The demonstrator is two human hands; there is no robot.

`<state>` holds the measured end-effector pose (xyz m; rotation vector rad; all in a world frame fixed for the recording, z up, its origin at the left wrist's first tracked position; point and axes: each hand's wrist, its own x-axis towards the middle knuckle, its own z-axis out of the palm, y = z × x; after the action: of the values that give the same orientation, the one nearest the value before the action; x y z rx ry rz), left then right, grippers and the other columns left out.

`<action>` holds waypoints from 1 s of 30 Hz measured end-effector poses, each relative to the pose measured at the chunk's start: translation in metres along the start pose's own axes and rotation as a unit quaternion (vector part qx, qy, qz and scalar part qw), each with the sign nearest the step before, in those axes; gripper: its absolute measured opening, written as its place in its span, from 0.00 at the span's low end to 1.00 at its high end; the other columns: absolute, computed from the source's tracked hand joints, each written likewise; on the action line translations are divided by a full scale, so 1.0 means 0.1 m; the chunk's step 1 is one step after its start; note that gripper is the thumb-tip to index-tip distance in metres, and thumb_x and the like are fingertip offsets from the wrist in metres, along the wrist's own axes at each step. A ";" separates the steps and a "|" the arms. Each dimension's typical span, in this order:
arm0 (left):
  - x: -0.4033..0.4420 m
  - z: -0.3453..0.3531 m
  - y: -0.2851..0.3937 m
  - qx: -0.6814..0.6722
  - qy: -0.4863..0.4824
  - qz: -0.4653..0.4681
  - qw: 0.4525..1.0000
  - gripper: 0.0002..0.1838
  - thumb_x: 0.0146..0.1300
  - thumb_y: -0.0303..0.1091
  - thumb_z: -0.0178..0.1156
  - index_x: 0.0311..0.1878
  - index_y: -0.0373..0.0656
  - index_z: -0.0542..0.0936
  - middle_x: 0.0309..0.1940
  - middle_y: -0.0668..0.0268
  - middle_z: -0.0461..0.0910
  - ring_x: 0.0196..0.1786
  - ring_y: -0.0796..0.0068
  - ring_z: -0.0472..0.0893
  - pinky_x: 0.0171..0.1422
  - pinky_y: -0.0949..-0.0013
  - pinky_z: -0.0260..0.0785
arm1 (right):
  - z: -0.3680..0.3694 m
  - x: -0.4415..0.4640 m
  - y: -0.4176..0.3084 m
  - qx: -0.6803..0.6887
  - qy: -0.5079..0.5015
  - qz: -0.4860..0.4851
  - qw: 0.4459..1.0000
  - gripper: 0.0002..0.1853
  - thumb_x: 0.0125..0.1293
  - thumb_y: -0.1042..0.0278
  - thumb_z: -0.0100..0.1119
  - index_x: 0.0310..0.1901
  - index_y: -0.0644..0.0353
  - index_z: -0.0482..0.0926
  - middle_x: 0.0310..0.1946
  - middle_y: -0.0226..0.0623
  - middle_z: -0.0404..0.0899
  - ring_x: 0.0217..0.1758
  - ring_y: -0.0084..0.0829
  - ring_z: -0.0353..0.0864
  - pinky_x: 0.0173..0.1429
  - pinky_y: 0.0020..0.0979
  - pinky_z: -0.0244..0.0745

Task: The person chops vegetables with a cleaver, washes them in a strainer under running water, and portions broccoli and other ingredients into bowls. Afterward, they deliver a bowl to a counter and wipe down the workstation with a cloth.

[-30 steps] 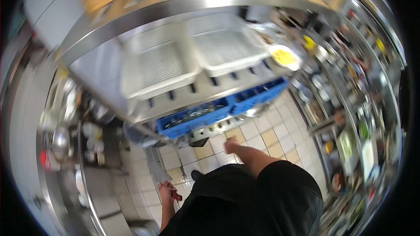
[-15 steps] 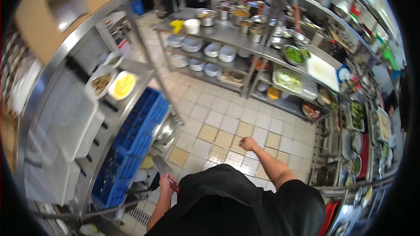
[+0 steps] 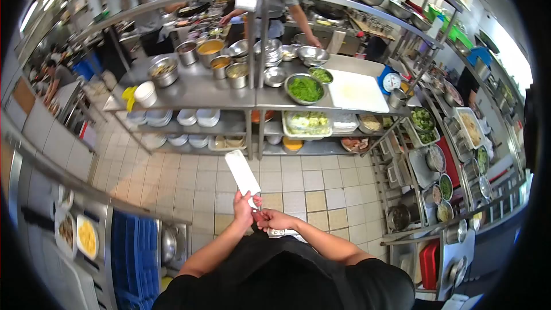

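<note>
A cleaver (image 3: 241,171) with a wide, bright blade and a reddish handle is held out in front of my apron, its blade pointing away and slightly left. My left hand (image 3: 243,209) is closed around it where the blade meets the handle. Fingers of my right hand (image 3: 275,220) are closed on the handle's near end, beside my left hand. Part of the handle is hidden by the fingers. Below the blade is the tiled floor.
Ahead stands a steel counter (image 3: 189,99) with pots, a bowl of green leaves (image 3: 305,88) and a white cutting board (image 3: 359,90). Co-workers are behind it. Blue racks (image 3: 133,252) fill the left shelf; food containers line the rack at right.
The view has turned right toward the counter. My left hand has raised the cleaver from beside the left rack to the front, and my right hand has come in and taken its handle.
</note>
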<state>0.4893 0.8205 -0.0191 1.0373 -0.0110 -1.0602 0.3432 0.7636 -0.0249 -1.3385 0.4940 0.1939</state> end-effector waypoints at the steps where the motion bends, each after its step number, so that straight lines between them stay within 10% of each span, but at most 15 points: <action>1: 0.13 0.26 0.03 0.024 -0.045 -0.008 0.999 0.06 0.72 0.30 0.50 0.49 0.42 0.71 0.27 0.61 0.79 0.29 0.71 0.81 0.32 0.68 0.76 | -0.15 -0.05 -0.17 0.013 0.042 0.007 0.999 0.16 0.67 0.59 0.62 0.49 0.60 0.73 0.29 0.26 0.73 0.28 0.18 0.72 0.34 0.22 0.69; 14: 2.29 2.42 -0.04 0.354 -0.382 -0.121 0.845 0.14 0.74 0.40 0.52 0.53 0.42 0.74 0.46 0.63 0.81 0.46 0.75 0.81 0.49 0.70 0.75 | -3.25 -0.60 -0.43 0.063 0.587 -0.011 0.807 0.08 0.57 0.66 0.63 0.27 0.60 0.77 0.18 0.27 0.73 0.22 0.21 0.71 0.28 0.29 0.67; 21: 3.34 1.72 0.03 0.464 -0.174 -0.136 0.858 0.13 0.70 0.39 0.58 0.48 0.40 0.77 0.39 0.64 0.83 0.38 0.76 0.82 0.39 0.71 0.76 | -5.86 -0.88 -0.52 -0.070 0.676 0.083 0.729 0.19 0.55 0.56 0.59 0.22 0.67 0.80 0.18 0.45 0.79 0.28 0.35 0.81 0.39 0.36 0.76; 30: 3.75 1.07 0.27 0.466 0.069 -0.120 0.874 0.12 0.65 0.35 0.56 0.45 0.35 0.76 0.33 0.57 0.84 0.30 0.68 0.83 0.32 0.68 0.75 | -7.27 -0.74 -1.05 -0.317 0.515 0.378 0.701 0.40 0.59 0.37 0.55 0.55 0.73 0.76 0.56 0.60 0.76 0.62 0.49 0.76 0.63 0.44 0.71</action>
<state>0.6590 0.4804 -0.1090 2.0312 -0.3144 -1.2224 0.1529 0.0509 -0.0057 -1.7728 2.1153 0.2898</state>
